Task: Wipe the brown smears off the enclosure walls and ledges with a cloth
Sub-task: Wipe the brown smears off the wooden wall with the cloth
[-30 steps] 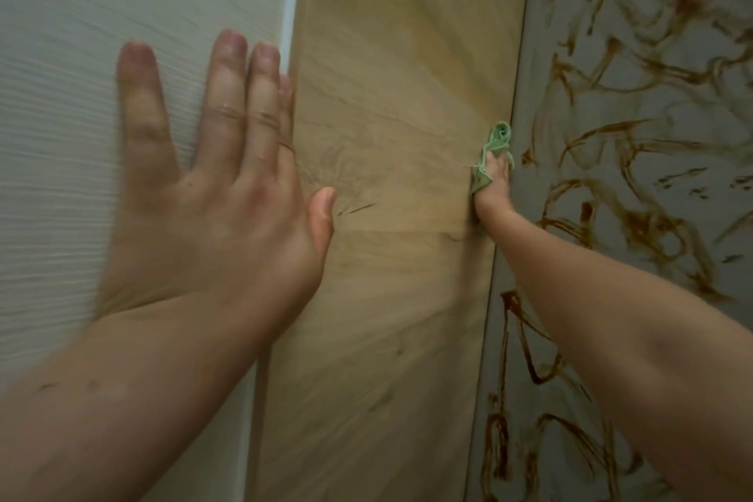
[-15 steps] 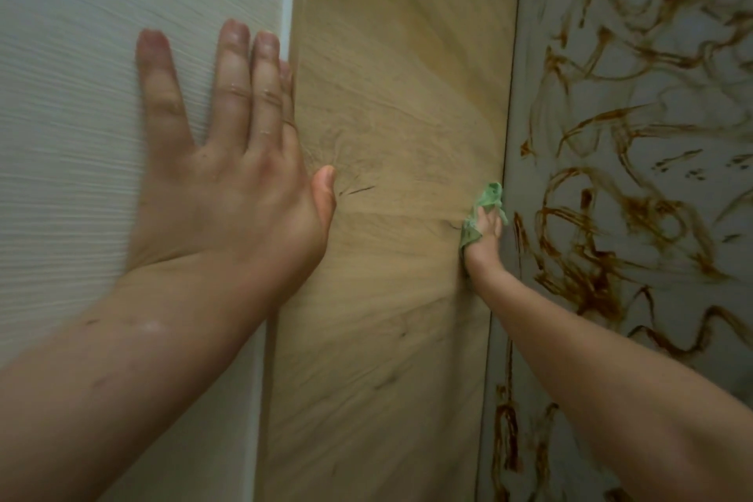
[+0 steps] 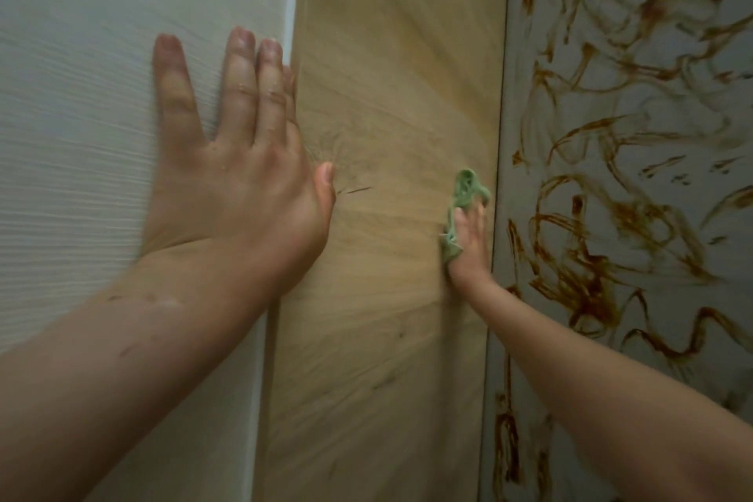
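Against the wooden wall (image 3: 387, 53): green cloth (image 3: 462, 196), bunched and pressed to the wood just beside the corner seam.
Right hand (image 3: 468, 253): fingers seemingly straight, flattening the cloth onto the wood; cloth edge poking out above the fingertips and along the thumb side.
Left hand (image 3: 228, 192): spread wide, palm flat on the pale panel (image 3: 81, 114), thumb reaching over onto the wood, holding nothing.
Wood surface: largely clean, with only a few faint dark flecks near the left thumb and lower down.
Grey wall (image 3: 672, 359): covered top to bottom in brown smears (image 3: 586, 269), apparently untouched.
Progress: by judgement, wood nearly finished; entire grey wall left to wipe.
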Motion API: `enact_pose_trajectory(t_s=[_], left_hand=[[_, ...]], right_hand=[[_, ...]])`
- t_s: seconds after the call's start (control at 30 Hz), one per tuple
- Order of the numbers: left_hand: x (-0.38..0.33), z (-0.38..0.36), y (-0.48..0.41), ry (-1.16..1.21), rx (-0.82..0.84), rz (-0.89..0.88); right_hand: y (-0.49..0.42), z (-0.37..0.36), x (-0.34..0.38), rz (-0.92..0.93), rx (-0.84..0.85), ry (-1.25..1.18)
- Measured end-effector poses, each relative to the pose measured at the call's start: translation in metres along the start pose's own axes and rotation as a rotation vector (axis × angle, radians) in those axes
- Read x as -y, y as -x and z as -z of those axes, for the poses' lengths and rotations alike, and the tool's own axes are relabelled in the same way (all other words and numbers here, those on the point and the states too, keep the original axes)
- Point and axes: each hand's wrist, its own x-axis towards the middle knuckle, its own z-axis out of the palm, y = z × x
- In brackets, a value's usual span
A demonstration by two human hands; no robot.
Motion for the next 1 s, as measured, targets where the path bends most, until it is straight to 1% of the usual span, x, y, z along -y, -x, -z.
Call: enact_pose_trajectory(t_s=[0.07,0.1,0.17,0.23,0.27,0.3,0.37,0.43,0.47,0.5,0.53,0.57,0.6,0.63,0.7,0.73,0.77,0.83,0.9,1.0], left_hand=[[0.001,-0.002,0.001,0.002,-0.015,0.005],[0.0,-0.002,0.0,-0.002,-0.017,0.005],[0.0,-0.002,0.0,-0.013,-0.013,-0.001],[0.0,-0.001,0.0,-0.019,-0.009,-0.002],[0.0,-0.001,0.0,-0.023,-0.007,-0.006],[0.0,0.0,0.0,-0.024,-0.008,-0.008],[0.0,0.002,0.001,-0.031,-0.004,-0.009],[0.0,0.005,0.002,-0.024,0.0,-0.004],[0.0,0.007,0.003,-0.028,0.001,0.002],[-0.001,0.008,0.003,-0.03,0.007,0.005],[0.0,0.009,0.003,-0.03,0.013,0.007],[-0.001,0.01,0.003,-0.025,0.02,0.007],[0.0,0.009,0.002,-0.024,0.025,0.008],[-0.001,0.008,0.002,-0.018,0.024,0.008],[-0.001,0.008,0.001,-0.007,0.023,0.005],[-0.001,0.007,0.001,-0.008,0.019,0.001],[-0.001,0.006,0.001,-0.016,0.017,-0.005],[-0.001,0.004,0.002,-0.024,0.012,-0.012],[-0.001,0.004,0.002,-0.015,0.006,-0.011],[0.0,0.007,0.001,-0.014,0.016,-0.004]], right_hand=[[-0.004,0.004,-0.029,-0.236,0.028,-0.066],[-0.003,0.004,-0.036,-0.303,0.031,-0.067],[0.0,0.0,-0.035,-0.381,0.026,-0.073],[0.006,-0.003,-0.014,-0.368,0.015,-0.092],[0.011,-0.004,0.002,-0.318,0.009,-0.099],[0.02,-0.004,0.025,-0.224,0.01,-0.084],[0.049,-0.009,0.082,0.075,-0.009,-0.025],[0.074,-0.011,0.131,0.388,-0.035,-0.077],[0.079,-0.009,0.145,0.502,-0.039,-0.115],[0.077,-0.007,0.152,0.576,-0.052,-0.125],[0.07,-0.003,0.152,0.612,-0.082,-0.113],[0.061,0.001,0.143,0.587,-0.107,-0.105],[0.048,0.003,0.13,0.486,-0.111,-0.103],[0.035,0.005,0.111,0.33,-0.091,-0.074],[0.02,0.007,0.065,-0.014,0.013,0.052],[0.02,0.006,0.046,-0.153,0.034,0.069],[0.026,0.002,0.033,-0.255,0.038,0.067],[0.056,-0.014,0.029,-0.429,0.035,0.034],[0.09,-0.025,0.042,-0.492,0.059,0.062],[0.108,-0.019,0.08,-0.415,0.141,0.136]])
